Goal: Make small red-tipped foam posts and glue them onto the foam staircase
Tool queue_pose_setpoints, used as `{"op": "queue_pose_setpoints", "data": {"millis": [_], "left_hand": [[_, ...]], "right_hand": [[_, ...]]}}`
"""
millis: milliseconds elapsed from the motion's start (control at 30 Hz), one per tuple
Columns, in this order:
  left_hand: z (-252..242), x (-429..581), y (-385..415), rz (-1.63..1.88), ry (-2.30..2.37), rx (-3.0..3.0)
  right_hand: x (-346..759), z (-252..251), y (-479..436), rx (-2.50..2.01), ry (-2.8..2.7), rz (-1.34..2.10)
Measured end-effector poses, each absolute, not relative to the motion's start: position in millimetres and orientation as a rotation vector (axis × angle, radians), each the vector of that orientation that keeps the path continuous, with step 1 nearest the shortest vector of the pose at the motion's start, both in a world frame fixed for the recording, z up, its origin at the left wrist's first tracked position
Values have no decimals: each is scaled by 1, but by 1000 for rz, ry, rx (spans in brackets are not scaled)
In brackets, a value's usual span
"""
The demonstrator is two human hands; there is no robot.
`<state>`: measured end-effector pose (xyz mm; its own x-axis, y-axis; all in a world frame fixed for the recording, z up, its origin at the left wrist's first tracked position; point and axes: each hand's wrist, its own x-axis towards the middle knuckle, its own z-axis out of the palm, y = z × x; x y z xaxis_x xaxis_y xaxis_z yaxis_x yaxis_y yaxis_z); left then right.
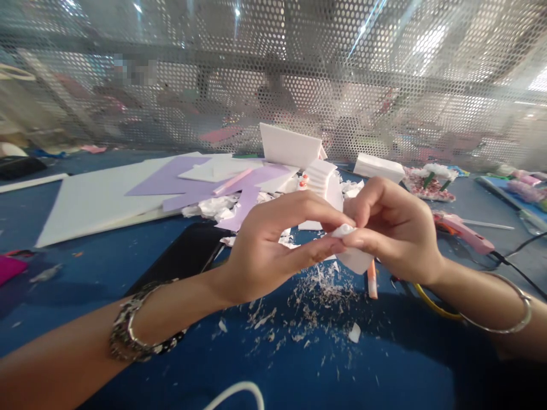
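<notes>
Between my two hands is a small white piece, rolled or folded at its top, that looks like paper or thin foam. My left hand pinches it from the left between thumb and fingertips. From the right, my right hand grips it with thumb and curled fingers. The fingertips of both hands meet around the rolled top and partly hide it. Just below, an orange stick or marker lies on the blue table, beside scattered white and brownish shavings.
White boards and purple sheets lie at the back left, near crumpled paper. A dark flat object is beside my left wrist. A pink glue gun with a cord lies right. A perforated metal screen stands behind.
</notes>
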<state>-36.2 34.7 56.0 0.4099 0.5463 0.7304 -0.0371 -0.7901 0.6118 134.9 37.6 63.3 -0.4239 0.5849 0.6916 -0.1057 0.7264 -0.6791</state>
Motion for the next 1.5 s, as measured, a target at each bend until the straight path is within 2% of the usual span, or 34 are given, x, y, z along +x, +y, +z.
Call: {"op": "queue_pose_setpoints", "data": {"millis": [167,433,633,1067,1233,1500], "left_hand": [[60,-36,37,1292,533,1953],[61,-37,45,1286,664,1817],[59,-36,46,1211,658,1724],[56,-33,50,1094,658,1507],[57,-33,47,1129,646,1666],[61,-33,38,1355,668,1963]], "right_hand": [[138,62,43,-365,-1904,792],[148,76,39,-462,-2185,-44],[150,82,38,-470,-2247,-353],[155,80,41,-382,-2214,-569],[154,80,41,-397,-2205,-633],[149,80,39,-394,-2136,-547]]}}
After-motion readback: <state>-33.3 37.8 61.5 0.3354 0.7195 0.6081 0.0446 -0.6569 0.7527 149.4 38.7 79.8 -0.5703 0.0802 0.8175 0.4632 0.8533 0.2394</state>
